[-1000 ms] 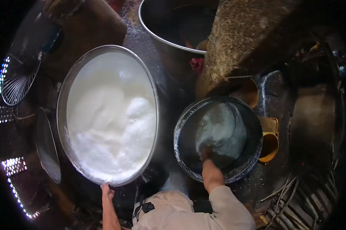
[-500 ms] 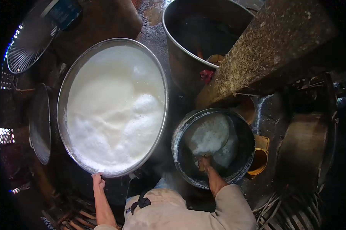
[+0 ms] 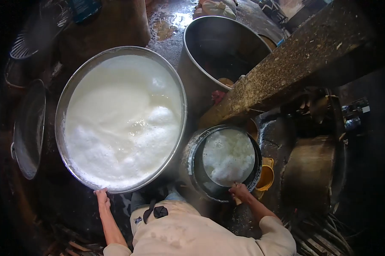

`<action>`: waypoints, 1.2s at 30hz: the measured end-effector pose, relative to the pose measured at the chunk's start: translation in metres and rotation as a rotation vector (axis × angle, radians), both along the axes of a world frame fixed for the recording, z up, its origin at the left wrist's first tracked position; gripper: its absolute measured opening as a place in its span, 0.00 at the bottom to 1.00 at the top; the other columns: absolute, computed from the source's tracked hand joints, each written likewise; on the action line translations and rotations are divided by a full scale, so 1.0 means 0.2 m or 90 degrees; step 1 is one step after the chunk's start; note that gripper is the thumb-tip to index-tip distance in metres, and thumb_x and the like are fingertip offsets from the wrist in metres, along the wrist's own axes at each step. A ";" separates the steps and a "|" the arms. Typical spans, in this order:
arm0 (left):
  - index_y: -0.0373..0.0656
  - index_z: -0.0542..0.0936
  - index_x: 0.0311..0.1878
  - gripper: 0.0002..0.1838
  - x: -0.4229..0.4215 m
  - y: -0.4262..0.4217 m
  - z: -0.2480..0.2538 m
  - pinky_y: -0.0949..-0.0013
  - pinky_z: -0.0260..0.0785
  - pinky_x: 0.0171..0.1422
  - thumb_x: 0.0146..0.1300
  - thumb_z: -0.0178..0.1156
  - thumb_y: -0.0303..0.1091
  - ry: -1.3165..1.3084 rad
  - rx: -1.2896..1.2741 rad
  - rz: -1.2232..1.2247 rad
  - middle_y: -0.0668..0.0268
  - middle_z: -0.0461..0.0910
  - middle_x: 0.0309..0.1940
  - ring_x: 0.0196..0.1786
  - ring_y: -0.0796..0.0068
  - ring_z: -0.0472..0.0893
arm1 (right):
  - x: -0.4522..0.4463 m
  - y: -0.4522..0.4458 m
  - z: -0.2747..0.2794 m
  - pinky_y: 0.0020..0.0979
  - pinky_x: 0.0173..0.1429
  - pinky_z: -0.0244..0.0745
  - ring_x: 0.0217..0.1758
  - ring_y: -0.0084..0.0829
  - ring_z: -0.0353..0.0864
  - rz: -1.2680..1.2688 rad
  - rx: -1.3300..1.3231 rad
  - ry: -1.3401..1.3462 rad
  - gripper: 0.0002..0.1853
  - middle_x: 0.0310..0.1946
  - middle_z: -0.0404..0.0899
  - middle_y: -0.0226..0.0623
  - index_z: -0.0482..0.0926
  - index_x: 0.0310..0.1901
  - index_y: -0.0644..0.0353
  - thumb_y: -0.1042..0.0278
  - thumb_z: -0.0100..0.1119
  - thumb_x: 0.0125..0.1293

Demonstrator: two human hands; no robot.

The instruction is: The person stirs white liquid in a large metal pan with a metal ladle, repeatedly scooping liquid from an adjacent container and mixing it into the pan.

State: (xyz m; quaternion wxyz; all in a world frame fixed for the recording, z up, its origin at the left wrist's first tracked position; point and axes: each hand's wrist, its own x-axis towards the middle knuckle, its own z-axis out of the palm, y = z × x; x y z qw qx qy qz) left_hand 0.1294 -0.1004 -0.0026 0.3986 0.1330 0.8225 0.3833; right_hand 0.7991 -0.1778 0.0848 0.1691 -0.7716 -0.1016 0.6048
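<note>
A large metal vat [image 3: 180, 128] holds white frothy liquid [image 3: 111, 102]. My left hand [image 3: 102, 199] is closed on its near rim. To the right stands a smaller dark pot [image 3: 188, 160] with whitish crust on its wall. My right hand [image 3: 241, 193] is wrapped round the short handle of a wide round ladle [image 3: 228, 158]. The ladle sits at the pot's mouth, filled with pale liquid and white foam. It covers most of the pot's contents.
Behind the pot a thick, rough beam [image 3: 282, 72] slants past a tall metal drum [image 3: 186, 64]. A yellow bucket [image 3: 267, 177] stands right of the pot. A shallow metal pan [image 3: 30, 130] leans at left. Sticks [image 3: 320, 237] lie at lower right.
The ladle has come up from low inside the pot to its mouth, now full of foamy liquid. My right hand rose with it. My left hand stays on the vat's rim.
</note>
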 end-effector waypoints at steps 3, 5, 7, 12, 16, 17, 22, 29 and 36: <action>0.31 0.59 0.56 0.32 -0.01 0.01 0.06 0.61 0.61 0.59 0.49 0.60 0.32 -0.097 -0.016 0.007 0.48 0.61 0.55 0.56 0.64 0.65 | 0.02 -0.01 0.20 0.28 0.18 0.66 0.15 0.26 0.71 0.033 0.005 0.005 0.06 0.14 0.71 0.32 0.72 0.24 0.62 0.76 0.60 0.52; 0.31 0.59 0.60 0.34 0.08 0.09 0.28 0.60 0.61 0.60 0.55 0.57 0.41 -0.133 0.083 0.136 0.49 0.63 0.57 0.57 0.60 0.67 | -0.04 0.06 0.33 0.29 0.16 0.66 0.13 0.26 0.70 0.042 -0.014 -0.014 0.07 0.13 0.70 0.32 0.72 0.21 0.61 0.77 0.60 0.50; 0.30 0.62 0.60 0.33 -0.06 0.14 0.20 0.61 0.62 0.60 0.57 0.53 0.44 -0.110 0.129 0.164 0.50 0.66 0.57 0.57 0.60 0.69 | -0.11 0.11 0.42 0.29 0.16 0.66 0.12 0.26 0.70 0.036 -0.016 -0.018 0.07 0.13 0.70 0.32 0.72 0.21 0.61 0.78 0.60 0.50; 0.34 0.75 0.50 0.28 -0.51 0.38 -0.02 0.63 0.67 0.54 0.64 0.42 0.51 0.139 0.157 0.138 0.56 0.77 0.47 0.48 0.63 0.76 | -0.46 0.31 0.57 0.29 0.16 0.66 0.12 0.26 0.70 0.111 -0.026 -0.026 0.05 0.13 0.70 0.32 0.72 0.23 0.61 0.78 0.60 0.50; 0.30 0.74 0.43 0.25 -0.55 0.49 0.02 0.52 0.66 0.47 0.70 0.37 0.46 0.359 -0.079 0.013 0.42 0.76 0.40 0.45 0.42 0.75 | -0.85 0.48 0.52 0.29 0.17 0.67 0.13 0.26 0.71 0.141 0.008 0.016 0.05 0.13 0.69 0.33 0.72 0.24 0.63 0.78 0.60 0.52; 0.30 0.74 0.41 0.26 -0.42 0.50 0.27 0.51 0.66 0.46 0.70 0.36 0.47 0.317 -0.056 0.056 0.41 0.76 0.38 0.44 0.42 0.75 | -0.97 0.54 0.57 0.29 0.18 0.67 0.14 0.27 0.71 0.138 -0.010 0.038 0.04 0.15 0.70 0.33 0.73 0.26 0.63 0.77 0.59 0.54; 0.35 0.70 0.41 0.23 -0.43 0.50 0.14 0.46 0.65 0.41 0.69 0.37 0.49 0.438 -0.049 0.051 0.40 0.76 0.33 0.38 0.37 0.75 | -1.52 0.76 0.33 0.30 0.18 0.68 0.15 0.27 0.70 0.134 0.027 0.153 0.02 0.18 0.71 0.33 0.73 0.28 0.63 0.77 0.56 0.55; 0.34 0.70 0.43 0.22 -0.46 0.47 0.05 0.45 0.66 0.40 0.69 0.39 0.47 0.458 -0.088 0.041 0.40 0.77 0.32 0.37 0.39 0.76 | -2.30 1.03 0.02 0.29 0.18 0.66 0.14 0.25 0.68 0.151 0.055 0.213 0.05 0.15 0.67 0.31 0.71 0.25 0.62 0.79 0.57 0.53; 0.35 0.68 0.38 0.20 -0.42 0.51 0.27 0.44 0.64 0.37 0.69 0.40 0.46 0.338 -0.075 0.065 0.42 0.75 0.28 0.35 0.39 0.75 | -2.65 1.15 -0.13 0.28 0.19 0.65 0.15 0.24 0.66 0.162 0.053 0.223 0.03 0.16 0.67 0.31 0.71 0.27 0.63 0.79 0.56 0.55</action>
